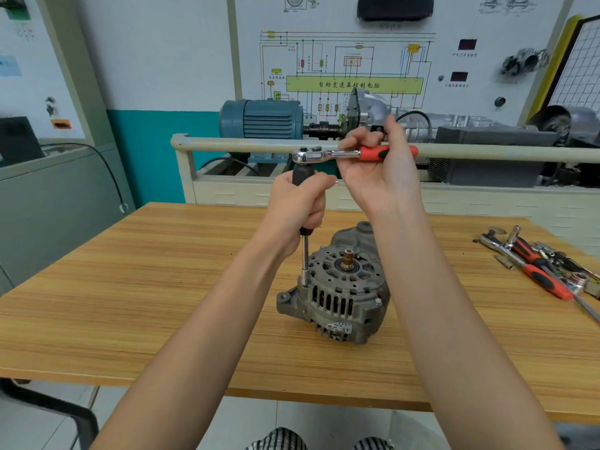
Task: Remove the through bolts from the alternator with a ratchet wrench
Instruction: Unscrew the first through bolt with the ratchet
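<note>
Alternator [337,287] stands pulley-shaft up near the middle of the worktop [130,287]. Left hand [297,203] wrapped around the black grip of the extension bar [305,251], keeping it plumb, its socket seated at the housing's left rim, presumably on a through bolt. Right hand [378,164] grips the red handle of the ratchet wrench [337,154], head mounted atop the bar, handle level for swing. Spare tools [539,264] heaped at the worktop's right edge, within reach.
</note>
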`<action>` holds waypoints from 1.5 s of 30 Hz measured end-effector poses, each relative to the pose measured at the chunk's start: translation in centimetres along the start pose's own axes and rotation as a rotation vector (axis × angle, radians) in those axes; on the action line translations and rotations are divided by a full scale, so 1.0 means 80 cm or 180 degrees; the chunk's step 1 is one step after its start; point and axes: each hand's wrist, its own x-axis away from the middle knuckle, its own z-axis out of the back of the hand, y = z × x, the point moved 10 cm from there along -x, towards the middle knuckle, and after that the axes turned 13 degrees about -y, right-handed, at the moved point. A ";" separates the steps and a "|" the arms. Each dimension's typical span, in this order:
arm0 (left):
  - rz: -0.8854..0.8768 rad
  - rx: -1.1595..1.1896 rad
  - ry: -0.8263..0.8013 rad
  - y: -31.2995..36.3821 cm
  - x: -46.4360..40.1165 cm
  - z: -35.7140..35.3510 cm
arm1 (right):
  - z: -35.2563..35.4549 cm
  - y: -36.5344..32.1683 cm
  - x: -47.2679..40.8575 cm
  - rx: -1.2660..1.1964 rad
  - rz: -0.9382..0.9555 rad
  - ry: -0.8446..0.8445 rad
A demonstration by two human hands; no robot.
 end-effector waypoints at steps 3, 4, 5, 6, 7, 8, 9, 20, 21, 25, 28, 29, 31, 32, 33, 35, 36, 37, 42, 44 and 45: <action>0.0029 -0.0206 0.0478 -0.001 0.001 0.009 | -0.010 0.004 0.024 0.0562 0.0040 -0.0185; 0.0018 -0.0286 0.0613 0.000 0.003 0.011 | -0.014 0.001 0.033 0.0878 0.0133 -0.0249; -0.0009 -0.0357 0.0728 0.001 0.005 0.012 | -0.017 -0.002 0.042 0.1220 0.0236 -0.0288; -0.0041 -0.0408 0.0814 0.003 0.006 0.014 | -0.019 -0.004 0.051 0.1526 0.0331 -0.0307; -0.0070 -0.0443 0.0871 0.004 0.008 0.015 | -0.019 -0.006 0.058 0.1769 0.0394 -0.0262; -0.0097 -0.0471 0.0903 0.005 0.009 0.015 | -0.015 -0.008 0.064 0.1941 0.0417 -0.0161; -0.0120 -0.0497 0.0922 0.006 0.010 0.015 | -0.011 -0.011 0.068 0.2041 0.0411 -0.0038; -0.0124 -0.0636 0.1079 0.003 0.010 0.009 | -0.088 -0.061 0.064 0.7646 0.0614 -0.0194; -0.0126 -0.0604 0.1106 0.003 0.011 0.009 | -0.085 -0.045 0.057 0.8055 0.0328 -0.0328; -0.0156 -0.0340 0.0874 0.003 0.011 0.014 | -0.088 -0.024 0.039 0.8367 0.0519 -0.0788; -0.0138 -0.0213 0.0462 0.003 0.007 0.005 | -0.079 -0.029 0.010 0.7975 0.0566 -0.0723; -0.0116 -0.0171 0.0361 0.002 0.006 0.003 | -0.076 -0.028 0.002 0.7880 0.0594 -0.0642; -0.0036 -0.0114 0.0152 -0.001 0.004 0.000 | -0.070 -0.024 -0.009 0.7555 0.0702 -0.0612; 0.0017 -0.0105 0.0039 -0.002 0.003 -0.002 | -0.068 -0.022 -0.012 0.7385 0.0760 -0.0659; 0.0071 -0.0111 -0.0057 -0.001 0.001 -0.002 | -0.067 -0.022 -0.013 0.7277 0.0784 -0.0695; 0.0148 -0.0172 -0.0123 0.004 -0.002 -0.001 | -0.069 -0.024 -0.013 0.7348 0.0768 -0.0670; 0.0162 -0.0206 -0.0104 0.007 -0.004 0.000 | -0.072 -0.025 -0.010 0.7521 0.0781 -0.0582; 0.0164 -0.0218 -0.0078 0.008 -0.005 0.001 | -0.076 -0.028 -0.004 0.7751 0.0802 -0.0436; -0.0096 -0.0231 0.0238 0.009 -0.003 -0.005 | -0.103 -0.040 0.063 0.8967 0.1350 0.1055; -0.0287 -0.0372 0.0430 0.013 0.003 -0.005 | -0.115 -0.031 0.091 0.9212 0.1639 0.1327; -0.0359 -0.0429 0.0482 0.015 0.006 -0.006 | -0.121 -0.029 0.101 0.9206 0.1776 0.1410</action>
